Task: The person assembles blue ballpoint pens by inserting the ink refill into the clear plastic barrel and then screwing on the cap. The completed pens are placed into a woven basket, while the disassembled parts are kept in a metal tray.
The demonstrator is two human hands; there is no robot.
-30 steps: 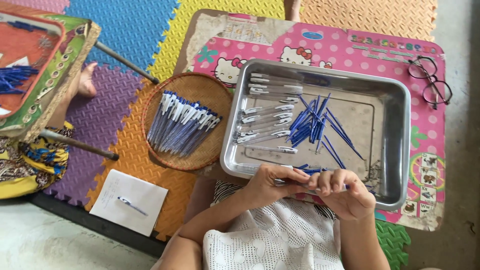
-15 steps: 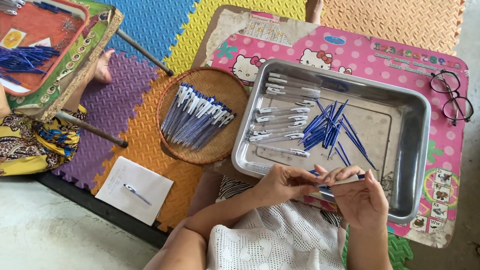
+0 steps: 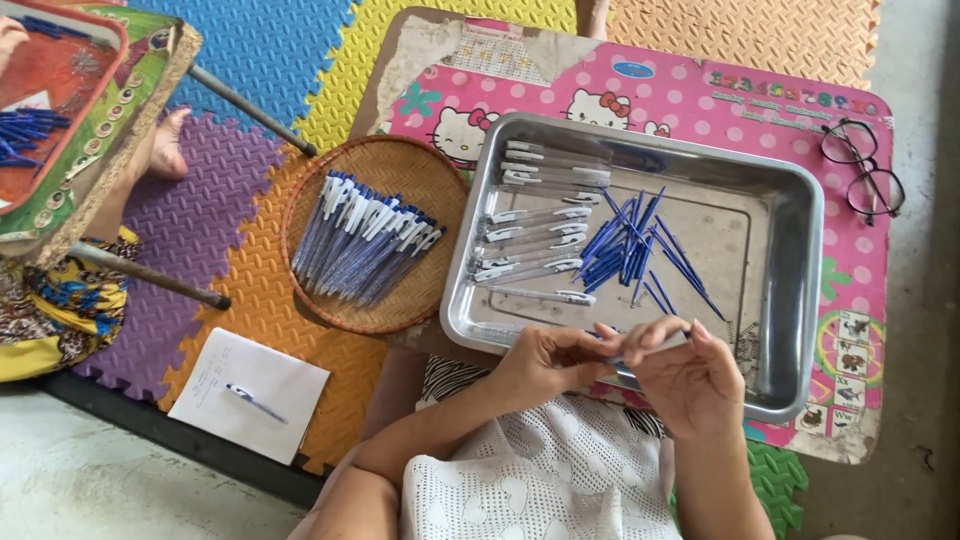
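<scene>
My left hand (image 3: 548,365) and my right hand (image 3: 685,378) meet over the near rim of a metal tray (image 3: 792,290), both pinching one slim pen (image 3: 650,348) between their fingertips. Inside the tray lie several clear pen barrels (image 3: 535,245) on the left and a loose heap of blue refills (image 3: 630,245) in the middle. To the tray's left, a round woven basket (image 3: 400,170) holds a bundle of assembled blue-and-white pens (image 3: 360,240).
The tray rests on a low pink cartoon-print table (image 3: 700,100) with eyeglasses (image 3: 865,170) at its far right corner. A notepad with a pen (image 3: 250,395) lies on the foam floor mat. Another person's foot (image 3: 165,145) and a second table with blue refills (image 3: 30,130) are at left.
The view has shifted left and down across the frames. My hands stay together at the tray's near rim, and the pen between them has turned slightly.
</scene>
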